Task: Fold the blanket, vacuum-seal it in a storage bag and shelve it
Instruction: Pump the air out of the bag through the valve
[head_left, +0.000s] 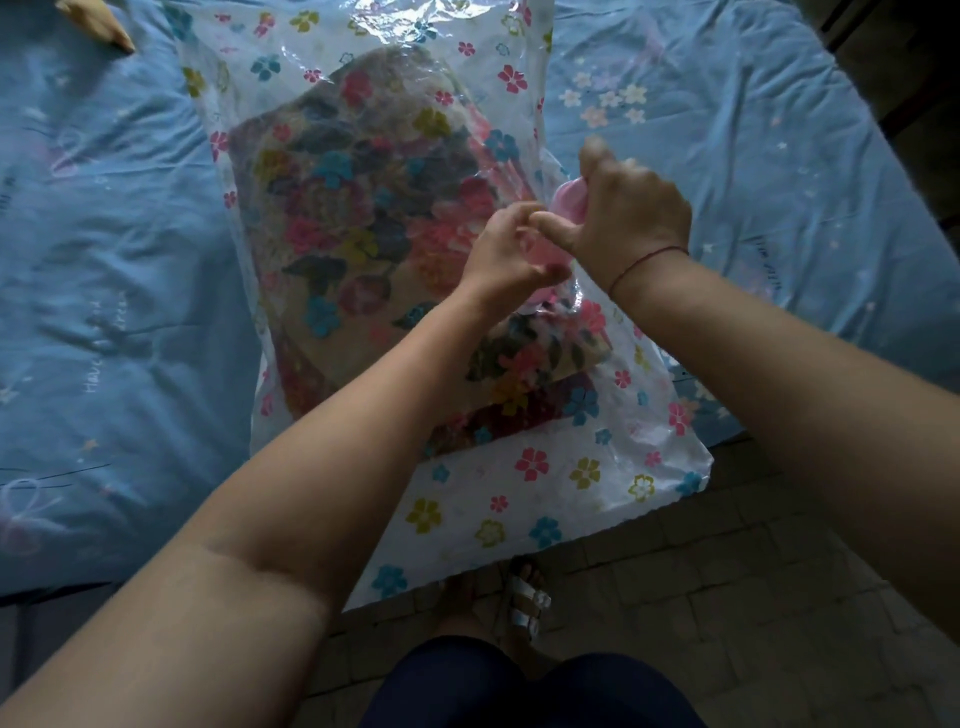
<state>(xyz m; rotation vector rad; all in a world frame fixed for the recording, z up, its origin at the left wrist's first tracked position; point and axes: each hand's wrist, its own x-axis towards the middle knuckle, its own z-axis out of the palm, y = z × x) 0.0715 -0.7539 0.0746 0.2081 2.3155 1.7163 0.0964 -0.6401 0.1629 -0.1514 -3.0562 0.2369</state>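
Blanket (353, 208), folded and patterned with large flowers, lies inside the storage bag (519, 493), a clear plastic one printed with small coloured blossoms. The bag rests on the bed (130, 234), which is covered by a blue sheet. The bag's near end sticks out past the bed's edge, over the tiled floor (727, 597).

Both hands meet above the right-hand side of the bag, close together and touching at the thumbs. The right hand (628, 218) is closed into a fist round the upper part of a pink piece (567, 200), whose rounded top shows between the thumb and the curled fingers. A thin red cord (649, 262) circles that wrist. The left hand (506, 249) has its fingers curled in as well and holds the lower part of the same pink piece, where more pink shows under its fingertips. The fingers there are blurred, so the exact grip cannot be told, nor whether the piece touches the bag.

A tan object (98, 23) lies on the sheet at the far left corner. Below, a foot in a white sandal (527, 603) stands on the floor.
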